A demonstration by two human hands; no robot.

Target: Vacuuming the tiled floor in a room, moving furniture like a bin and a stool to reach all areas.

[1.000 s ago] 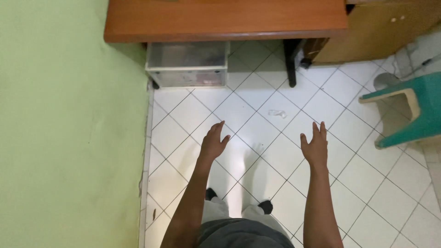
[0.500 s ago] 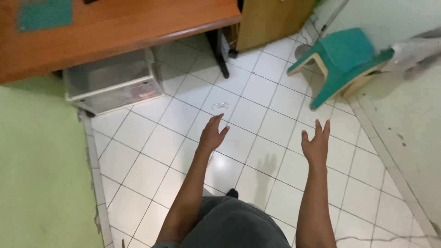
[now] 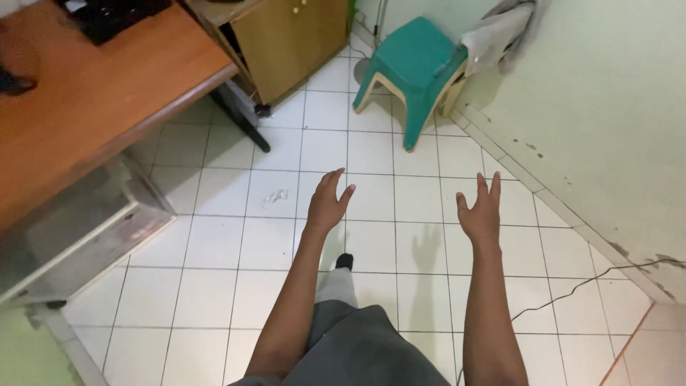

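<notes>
Left hand (image 3: 327,202): yours, empty, fingers spread, over the white tile floor (image 3: 214,246).
Right hand (image 3: 481,211): empty, fingers apart.
Change: view swung right since a second ago; hands unchanged.
Ahead: teal stool (image 3: 409,66), nearest thing beyond your right hand.
Far left: wooden desk (image 3: 86,100).

Head view, steeply down at floor (image 3: 371,236)
</notes>
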